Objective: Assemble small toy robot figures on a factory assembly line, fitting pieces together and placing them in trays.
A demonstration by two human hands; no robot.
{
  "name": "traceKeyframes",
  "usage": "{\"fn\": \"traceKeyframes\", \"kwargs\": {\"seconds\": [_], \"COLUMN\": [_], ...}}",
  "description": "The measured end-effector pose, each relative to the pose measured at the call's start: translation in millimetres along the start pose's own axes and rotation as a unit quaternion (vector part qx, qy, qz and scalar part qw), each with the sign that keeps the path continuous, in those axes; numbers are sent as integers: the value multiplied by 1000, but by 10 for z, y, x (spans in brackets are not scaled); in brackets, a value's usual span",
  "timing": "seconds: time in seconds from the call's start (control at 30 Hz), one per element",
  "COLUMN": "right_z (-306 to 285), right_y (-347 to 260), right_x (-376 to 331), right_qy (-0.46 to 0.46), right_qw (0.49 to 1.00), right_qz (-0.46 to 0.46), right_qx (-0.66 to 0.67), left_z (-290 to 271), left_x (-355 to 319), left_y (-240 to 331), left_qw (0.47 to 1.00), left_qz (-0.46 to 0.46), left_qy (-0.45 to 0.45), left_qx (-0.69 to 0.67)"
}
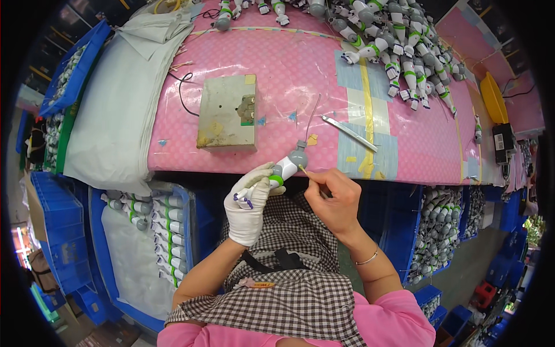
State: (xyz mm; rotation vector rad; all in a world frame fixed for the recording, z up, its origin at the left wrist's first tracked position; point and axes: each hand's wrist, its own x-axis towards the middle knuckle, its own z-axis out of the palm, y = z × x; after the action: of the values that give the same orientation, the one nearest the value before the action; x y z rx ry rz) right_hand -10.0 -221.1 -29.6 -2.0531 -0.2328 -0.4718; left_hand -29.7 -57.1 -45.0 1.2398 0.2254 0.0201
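Observation:
My left hand [245,217], in a white glove, is wrapped round a toy robot arm [288,165] in white, grey and bright green. The toy's small purple-blue fingers stick out by the glove, and its grey shoulder end points up and to the right. From that end a thin wire runs up over the table. My bare right hand [336,199] pinches a thin stick that looks like a cotton swab [306,172]. Its tip meets the toy's grey shoulder, just past the table's front edge. Metal tweezers [350,133] lie on the pink tabletop to the right.
A worn metal box [225,130] with a cable stands on the pink table [277,63]. Toy arms are heaped [399,40] at the far right. White sheets [118,104] cover the left side. Blue bins [191,225] of toy arms stand low on both sides.

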Motion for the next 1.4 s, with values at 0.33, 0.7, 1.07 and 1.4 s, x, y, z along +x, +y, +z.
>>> {"fn": "traceKeyframes", "kwargs": {"seconds": [0.33, 0.7, 1.07, 1.4], "right_z": [-38, 17, 221, 421], "right_y": [25, 126, 262, 484], "right_x": [-4, -168, 699, 858], "right_qy": [20, -29, 26, 40], "right_qw": [999, 999, 994, 936], "right_qz": [29, 35, 2, -149], "right_qx": [0, -14, -104, -317], "left_z": [0, -45, -2816, -4932], "left_x": [41, 0, -748, 576], "left_y": [-28, 16, 1767, 1456], "left_qw": [1000, 997, 898, 848], "left_qz": [-13, -12, 19, -80], "left_qy": [-23, -39, 268, 423], "left_qx": [-12, -68, 349, 309]}}
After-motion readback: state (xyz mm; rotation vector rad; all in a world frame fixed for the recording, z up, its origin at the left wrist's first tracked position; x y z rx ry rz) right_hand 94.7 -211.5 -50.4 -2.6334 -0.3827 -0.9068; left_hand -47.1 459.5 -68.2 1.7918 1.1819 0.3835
